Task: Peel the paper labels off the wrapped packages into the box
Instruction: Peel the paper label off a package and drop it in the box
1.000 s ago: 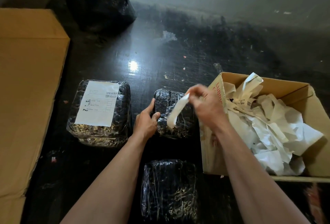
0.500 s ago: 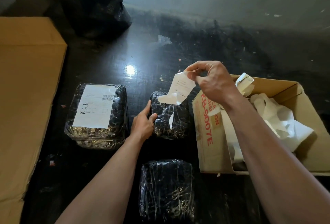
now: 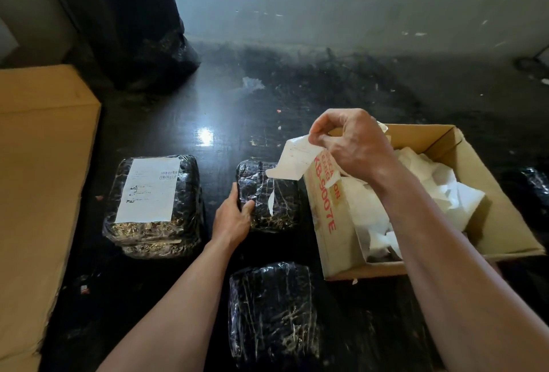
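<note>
My right hand (image 3: 353, 143) pinches a peeled white paper label (image 3: 294, 161) in the air, over the left rim of the open cardboard box (image 3: 326, 217). The box holds several crumpled white labels (image 3: 427, 190). My left hand (image 3: 233, 217) grips the left side of a small black wrapped package (image 3: 270, 196) on the dark floor; a small white scrap stays stuck on its top. To the left lies a larger wrapped package (image 3: 154, 208) with a white label (image 3: 151, 190) on top. Another black package (image 3: 271, 315) without a label lies near me.
A large flat cardboard box (image 3: 38, 193) fills the left side. A black plastic bag (image 3: 142, 30) stands at the back left against the wall. Another dark wrapped package (image 3: 534, 190) shows to the right of the open box. Small scraps dot the floor.
My right hand has pulled the label off the small package, lifted it and carried it right, to the box rim. My left hand has stayed on the package.
</note>
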Available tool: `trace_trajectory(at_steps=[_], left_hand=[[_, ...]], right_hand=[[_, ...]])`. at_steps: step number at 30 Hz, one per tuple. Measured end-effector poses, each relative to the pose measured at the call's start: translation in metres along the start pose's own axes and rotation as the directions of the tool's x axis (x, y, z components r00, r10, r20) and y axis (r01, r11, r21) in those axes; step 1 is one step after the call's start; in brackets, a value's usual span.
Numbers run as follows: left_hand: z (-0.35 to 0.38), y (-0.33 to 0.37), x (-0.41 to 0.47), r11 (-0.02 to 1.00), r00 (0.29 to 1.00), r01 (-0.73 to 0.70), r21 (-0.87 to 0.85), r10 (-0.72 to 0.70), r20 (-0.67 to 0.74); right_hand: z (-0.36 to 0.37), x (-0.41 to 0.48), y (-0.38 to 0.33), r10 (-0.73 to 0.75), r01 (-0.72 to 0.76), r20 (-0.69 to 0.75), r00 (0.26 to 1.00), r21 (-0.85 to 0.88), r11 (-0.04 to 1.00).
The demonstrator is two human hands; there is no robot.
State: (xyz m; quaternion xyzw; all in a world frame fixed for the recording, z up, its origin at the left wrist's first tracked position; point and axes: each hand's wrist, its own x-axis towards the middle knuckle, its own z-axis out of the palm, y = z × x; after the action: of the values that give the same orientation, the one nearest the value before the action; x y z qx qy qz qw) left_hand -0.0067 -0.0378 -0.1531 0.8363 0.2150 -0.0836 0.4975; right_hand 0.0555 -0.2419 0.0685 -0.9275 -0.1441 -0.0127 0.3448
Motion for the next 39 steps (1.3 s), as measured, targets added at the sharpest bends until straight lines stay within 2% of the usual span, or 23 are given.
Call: trace_trajectory(at_steps=[3, 6, 8, 12, 14, 16, 20, 28, 32, 36, 39], left_hand=[[-0.002, 0.008, -0.007, 0.998, 0.999, -0.022, 0.057, 0.024, -0.027], [0.002, 0.031, -0.022, 0.988, 0.984, -0.062, 0.144, 0.085, -0.159], [0.009, 0.055, -0.035, 0.984, 0.967, -0.129, 0.122, 0.152, -0.204], [0.037, 0.103, -0.057, 0.952, 0.946, -0.305, -0.018, 0.301, -0.12], [0.053, 0.126, -0.069, 0.944, 0.945, -0.325, -0.064, 0.321, -0.068], [0.068, 0.144, -0.082, 0.942, 0.943, -0.333, -0.039, 0.332, -0.032], [0.096, 0.157, -0.104, 0.945, 0.946, -0.324, -0.044, 0.325, 0.019], [0.114, 0.152, -0.113, 0.967, 0.979, -0.204, -0.155, 0.204, -0.016], [0.115, 0.153, -0.116, 0.963, 0.98, -0.201, -0.18, 0.196, -0.045], [0.117, 0.152, -0.117, 0.957, 0.981, -0.191, -0.218, 0.184, -0.053], [0.118, 0.154, -0.119, 0.956, 0.983, -0.184, -0.228, 0.174, -0.06]], right_hand=[[-0.016, -0.015, 0.002, 0.025, -0.023, -0.042, 0.999, 0.041, 0.999], [-0.035, -0.03, 0.013, 0.049, -0.049, -0.104, 0.993, 0.002, 0.999], [-0.049, -0.039, 0.022, 0.057, -0.062, -0.147, 0.988, -0.03, 0.998], [-0.075, -0.056, 0.045, 0.093, -0.112, -0.191, 0.977, -0.09, 0.99], [-0.084, -0.06, 0.061, 0.114, -0.136, -0.175, 0.978, -0.12, 0.983], [-0.091, -0.064, 0.076, 0.154, -0.179, -0.16, 0.975, -0.154, 0.972], [-0.1, -0.075, 0.1, 0.169, -0.191, -0.128, 0.977, -0.188, 0.963], [-0.109, -0.073, 0.127, 0.201, -0.196, 0.02, 0.979, -0.139, 0.971], [-0.109, -0.065, 0.132, 0.179, -0.166, 0.087, 0.98, -0.137, 0.977], [-0.105, -0.057, 0.139, 0.141, -0.124, 0.096, 0.985, -0.165, 0.978], [-0.108, -0.051, 0.142, 0.088, -0.079, 0.037, 0.995, -0.201, 0.976]])
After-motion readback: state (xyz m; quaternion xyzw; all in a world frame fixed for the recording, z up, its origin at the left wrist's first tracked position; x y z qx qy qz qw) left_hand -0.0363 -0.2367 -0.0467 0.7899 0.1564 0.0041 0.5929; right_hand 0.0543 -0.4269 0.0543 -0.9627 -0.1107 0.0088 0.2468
